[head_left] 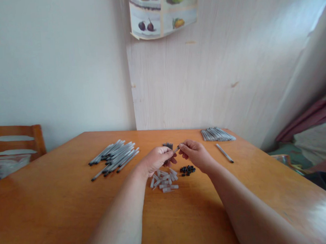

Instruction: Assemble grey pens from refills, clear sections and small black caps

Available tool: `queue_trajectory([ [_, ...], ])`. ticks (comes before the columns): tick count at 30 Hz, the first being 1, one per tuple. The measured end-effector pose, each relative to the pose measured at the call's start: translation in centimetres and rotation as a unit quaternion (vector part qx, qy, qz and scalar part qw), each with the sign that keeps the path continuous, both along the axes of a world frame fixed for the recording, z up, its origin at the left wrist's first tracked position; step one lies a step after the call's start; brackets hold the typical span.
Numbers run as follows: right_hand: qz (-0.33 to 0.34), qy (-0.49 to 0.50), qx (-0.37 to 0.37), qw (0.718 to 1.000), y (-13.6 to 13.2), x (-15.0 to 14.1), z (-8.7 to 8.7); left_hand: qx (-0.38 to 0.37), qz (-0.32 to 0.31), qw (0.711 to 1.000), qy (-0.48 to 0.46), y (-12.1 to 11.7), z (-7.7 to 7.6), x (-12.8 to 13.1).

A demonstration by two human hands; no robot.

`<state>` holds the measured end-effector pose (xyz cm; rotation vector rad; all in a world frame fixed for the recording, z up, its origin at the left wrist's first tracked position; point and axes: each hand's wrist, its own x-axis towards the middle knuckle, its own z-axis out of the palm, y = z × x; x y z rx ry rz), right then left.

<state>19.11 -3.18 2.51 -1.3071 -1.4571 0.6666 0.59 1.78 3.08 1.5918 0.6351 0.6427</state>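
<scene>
Both hands meet over the middle of the table. My left hand [158,158] is closed, its thumb and fingers pinching a slim, pale pen part [176,150]. My right hand [193,153] pinches the dark far end of that same part; whether this end is a separate piece is too small to tell. Just below the left hand lies a loose heap of clear pen caps [164,182]. Small black plugs [188,169] sit in a pile under the right hand. Behind the left fingers shows a bundle of dark, thin pieces [168,145], partly hidden.
Pens with black ends [115,157] lie heaped on the left of the wooden table [54,204]. A neat row of pens [217,134] is at the back right, with a single pen [224,153] in front of it. A wooden chair [38,140] stands at the left.
</scene>
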Motion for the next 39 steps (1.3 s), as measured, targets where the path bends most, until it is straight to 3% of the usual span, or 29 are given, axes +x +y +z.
queue_trajectory([
  [8,-0.002,0.035,0.002,0.999,0.05,-0.2,-0.01,0.043,0.044,0.998,0.008,-0.19,0.07,0.43],
  [19,-0.036,0.051,0.008,0.998,-0.18,0.0,0.53,0.014,0.008,1.0,0.026,-0.22,0.33,-0.07],
  [39,-0.029,0.068,0.005,0.997,-0.1,-0.12,0.38,0.083,0.048,0.994,0.052,-0.56,0.62,0.24],
])
